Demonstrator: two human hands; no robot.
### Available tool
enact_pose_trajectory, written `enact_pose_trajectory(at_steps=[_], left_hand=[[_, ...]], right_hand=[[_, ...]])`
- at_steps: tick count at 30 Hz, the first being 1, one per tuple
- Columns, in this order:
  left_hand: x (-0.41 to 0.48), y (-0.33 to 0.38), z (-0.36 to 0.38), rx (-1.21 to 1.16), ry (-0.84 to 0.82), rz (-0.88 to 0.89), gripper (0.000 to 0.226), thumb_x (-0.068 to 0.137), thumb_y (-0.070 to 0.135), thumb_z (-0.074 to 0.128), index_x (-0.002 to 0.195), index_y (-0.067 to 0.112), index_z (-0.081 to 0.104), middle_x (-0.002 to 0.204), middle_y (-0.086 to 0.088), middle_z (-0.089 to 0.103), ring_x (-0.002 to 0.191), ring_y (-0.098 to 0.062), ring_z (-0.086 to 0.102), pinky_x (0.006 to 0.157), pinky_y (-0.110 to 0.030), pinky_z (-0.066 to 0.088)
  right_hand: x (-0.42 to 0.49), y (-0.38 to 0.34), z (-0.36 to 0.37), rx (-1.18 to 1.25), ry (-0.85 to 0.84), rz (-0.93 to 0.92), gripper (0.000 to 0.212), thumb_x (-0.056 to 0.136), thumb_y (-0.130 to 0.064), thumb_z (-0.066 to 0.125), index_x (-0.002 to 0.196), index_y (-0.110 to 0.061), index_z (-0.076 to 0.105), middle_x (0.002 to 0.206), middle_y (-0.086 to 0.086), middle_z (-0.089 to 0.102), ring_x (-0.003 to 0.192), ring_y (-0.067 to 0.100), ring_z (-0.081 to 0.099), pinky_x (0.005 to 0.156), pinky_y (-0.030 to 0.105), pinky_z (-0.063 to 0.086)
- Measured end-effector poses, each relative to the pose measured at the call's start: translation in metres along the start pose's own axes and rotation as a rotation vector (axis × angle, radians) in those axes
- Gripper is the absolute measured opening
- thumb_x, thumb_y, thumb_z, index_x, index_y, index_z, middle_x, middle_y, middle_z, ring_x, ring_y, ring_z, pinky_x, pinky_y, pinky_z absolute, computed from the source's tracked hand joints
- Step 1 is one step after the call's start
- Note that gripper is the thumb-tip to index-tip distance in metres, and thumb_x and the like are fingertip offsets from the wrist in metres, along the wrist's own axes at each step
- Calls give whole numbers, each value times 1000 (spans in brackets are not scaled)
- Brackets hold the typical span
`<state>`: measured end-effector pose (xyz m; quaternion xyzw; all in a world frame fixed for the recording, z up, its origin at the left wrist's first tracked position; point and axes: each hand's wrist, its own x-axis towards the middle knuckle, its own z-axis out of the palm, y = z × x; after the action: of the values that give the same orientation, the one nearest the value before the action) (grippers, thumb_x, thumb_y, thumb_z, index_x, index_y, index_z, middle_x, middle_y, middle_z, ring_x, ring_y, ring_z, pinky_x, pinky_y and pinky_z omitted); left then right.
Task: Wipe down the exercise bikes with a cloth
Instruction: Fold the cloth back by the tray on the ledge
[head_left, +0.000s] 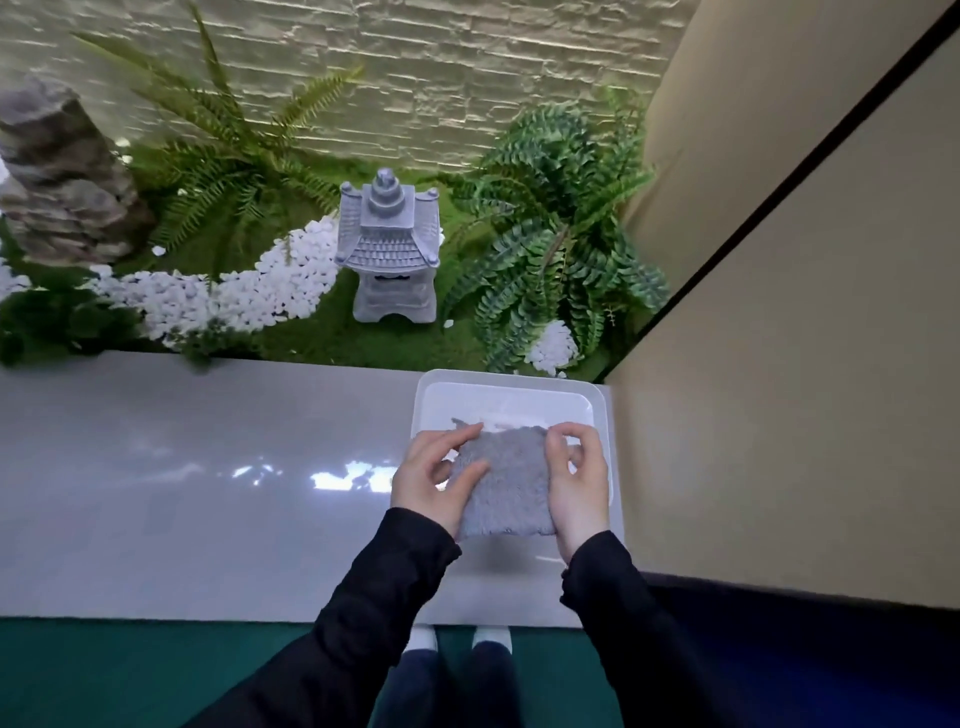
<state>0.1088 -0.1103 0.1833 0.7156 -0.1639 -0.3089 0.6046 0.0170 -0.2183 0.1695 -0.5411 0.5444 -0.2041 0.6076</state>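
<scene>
The grey cloth (506, 483) is held over the white tray (511, 375) at the 3 o'clock end of the glossy worktop (208, 467). The left hand (436, 475) has its grip clamped on the cloth's 9 o'clock edge. The right hand (576, 483) pinches its 3 o'clock edge. A stone lantern (387, 244) stands toward 12 o'clock.

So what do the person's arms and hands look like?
Both arms wear long black sleeves, the left sleeve and right sleeve, with snug gathered cuffs at the wrists. The left hand and right hand are bare: no gloves.
</scene>
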Motion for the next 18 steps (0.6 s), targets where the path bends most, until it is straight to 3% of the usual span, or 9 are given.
enact_pose_trajectory(at_steps=[3,6,10,16,18], left_hand=[[35,-35,18,-40,-63,-90,34,84,-3,64,108,21,65,112,-4,60,104,-20,62,87,-15,48],[63,-68,34,-28,-93,-169,31,84,-7,61,107,13,67,110,1,61,107,-23,62,93,-25,49],[95,-110,57,60,-26,-76,38,83,-9,60,104,22,64,112,3,56,102,-6,57,89,-14,46],[133,-174,73,260,-31,81,42,83,-3,62,115,24,60,114,19,47,104,13,46,86,-5,38],[143,-196,73,306,-39,109,43,82,-1,64,119,20,60,116,22,44,104,15,44,85,-2,35]], right_hand=[[45,23,1,-120,-15,-123,13,96,-28,49,86,-35,52,86,1,52,65,6,47,61,25,38],[84,48,-2,-212,-45,-163,9,97,-22,47,90,-29,49,80,0,51,54,6,37,48,20,31],[133,83,-1,-304,-19,-205,11,97,-26,47,87,-26,44,62,-3,43,49,7,33,44,18,28],[195,129,10,-530,-59,-329,11,99,-27,42,91,-27,35,75,-1,51,66,10,46,53,18,31],[209,142,15,-576,-71,-359,12,99,-27,43,92,-29,34,79,-3,51,70,12,47,56,25,29]])
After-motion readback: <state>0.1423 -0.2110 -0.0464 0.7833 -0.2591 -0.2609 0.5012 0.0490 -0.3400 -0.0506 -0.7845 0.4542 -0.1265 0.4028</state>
